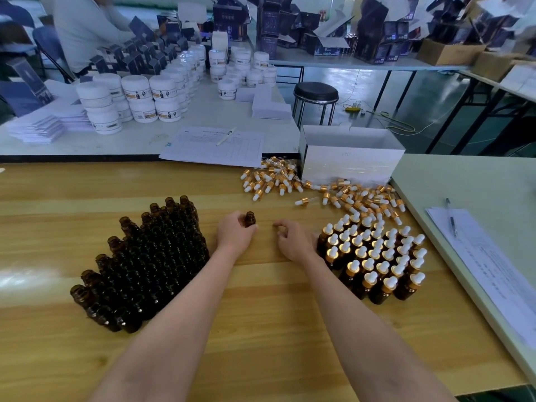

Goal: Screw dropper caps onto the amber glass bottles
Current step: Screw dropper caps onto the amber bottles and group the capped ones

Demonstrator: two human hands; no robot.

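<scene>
Left forearm (pixel 174 314): runs just beside the open bottles (pixel 145 262), which stand left of the grip. A sideways nudge could topple that packed block.
Right forearm (pixel 356 309): its wrist is touching or almost touching the capped bottles (pixel 374 256), right of the grip. The knock-over risk is the same.
Left hand (pixel 236 232): fingers wrapped round one bottle (pixel 250 219), upright on the table (pixel 275 329), its mouth uncapped.
Right hand (pixel 293 240): just right of the grip, fingers loosely curled with nothing in them.
Caps (pixel 333 192): a loose heap beyond and right of the grip. Reaching for one passes close to the capped bottles.
Likely fault: a glass pipette striking the rim, or a cap started crooked and cross-threaded.
</scene>
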